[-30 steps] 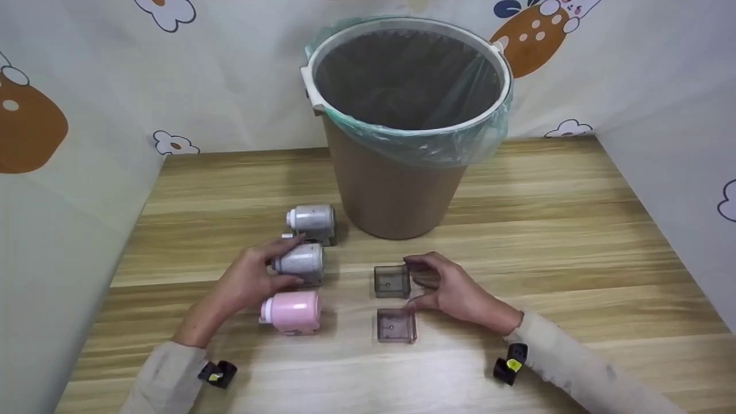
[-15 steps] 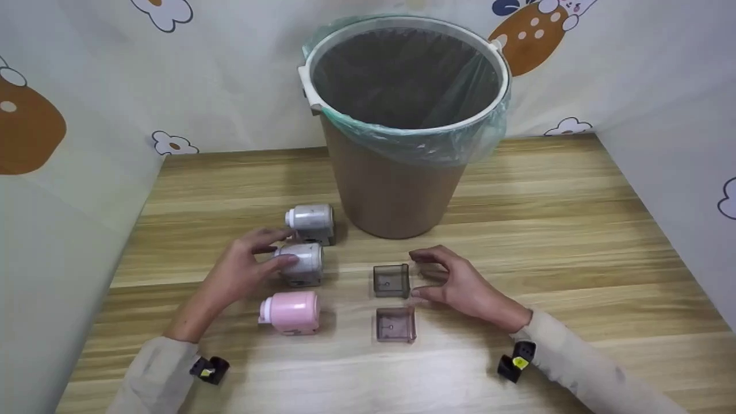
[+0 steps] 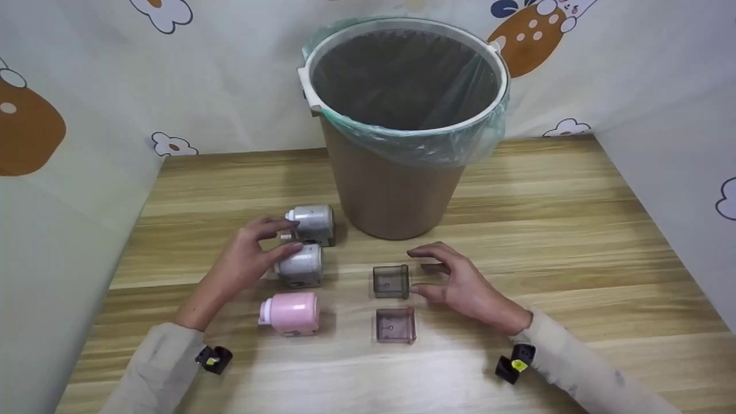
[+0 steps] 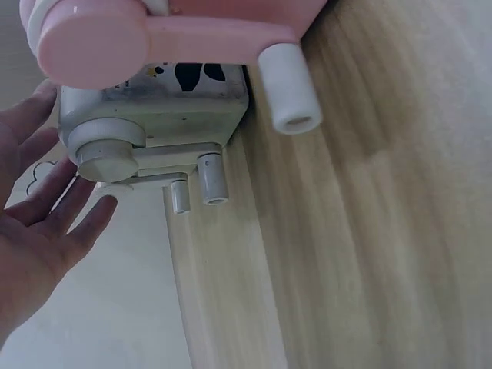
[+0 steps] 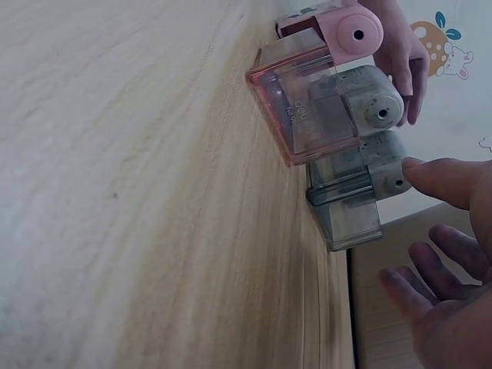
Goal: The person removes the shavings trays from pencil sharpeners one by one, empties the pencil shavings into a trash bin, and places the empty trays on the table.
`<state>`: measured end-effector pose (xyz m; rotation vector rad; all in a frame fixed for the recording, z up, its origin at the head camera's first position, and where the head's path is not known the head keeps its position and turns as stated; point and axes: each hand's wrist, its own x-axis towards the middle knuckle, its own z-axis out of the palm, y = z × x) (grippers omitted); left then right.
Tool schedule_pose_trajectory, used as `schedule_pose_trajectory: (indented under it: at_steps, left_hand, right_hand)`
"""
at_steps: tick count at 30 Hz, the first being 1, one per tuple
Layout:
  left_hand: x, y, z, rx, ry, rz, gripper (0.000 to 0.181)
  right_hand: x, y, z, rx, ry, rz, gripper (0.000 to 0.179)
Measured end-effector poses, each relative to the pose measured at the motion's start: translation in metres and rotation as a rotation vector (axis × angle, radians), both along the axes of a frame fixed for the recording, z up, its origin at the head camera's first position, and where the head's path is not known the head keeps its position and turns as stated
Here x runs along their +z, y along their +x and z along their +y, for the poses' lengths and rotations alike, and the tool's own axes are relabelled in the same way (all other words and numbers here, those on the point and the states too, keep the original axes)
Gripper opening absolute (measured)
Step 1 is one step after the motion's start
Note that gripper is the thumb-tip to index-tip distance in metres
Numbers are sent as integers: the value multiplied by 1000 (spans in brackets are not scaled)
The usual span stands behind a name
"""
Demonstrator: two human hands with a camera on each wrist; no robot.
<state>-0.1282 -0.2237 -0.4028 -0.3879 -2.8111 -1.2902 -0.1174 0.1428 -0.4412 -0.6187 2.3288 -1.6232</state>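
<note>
Three crank pencil sharpeners lie in a column left of centre: a pink sharpener (image 3: 296,310) nearest, a middle grey sharpener (image 3: 302,264) and a rear grey sharpener (image 3: 315,221). My left hand (image 3: 250,253) hovers at the two grey ones, thumb over the middle one's top and fingertips at the rear one. Its fingers look loosely spread in the left wrist view. To the right sit two see-through shavings drawers, a grey drawer (image 3: 391,282) and a pinkish drawer (image 3: 395,325). Beside the grey drawer my right hand (image 3: 460,284) is held with thumb and fingers apart, gripping nothing.
Behind the sharpeners stands a tall brown bin (image 3: 397,190) lined with a green plastic bag (image 3: 425,146). The wooden tabletop (image 3: 546,230) meets a patterned cloth wall (image 3: 241,86) at the back and sides.
My left hand has come off the middle grey sharpener and shifted back toward the rear one. The right hand has drawn slightly away from the drawers, which stay put.
</note>
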Motion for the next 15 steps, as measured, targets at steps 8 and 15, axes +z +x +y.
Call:
schedule_pose_trajectory:
  at_steps: [8, 15]
  left_hand:
    - [2, -15, 3, -13, -13, 88, 50]
    - [3, -30, 5, -57, 24, 23, 56]
  right_hand:
    - [2, 0, -4, -2, -30, 67, 53]
    - [7, 0, -8, -4, -40, 54, 53]
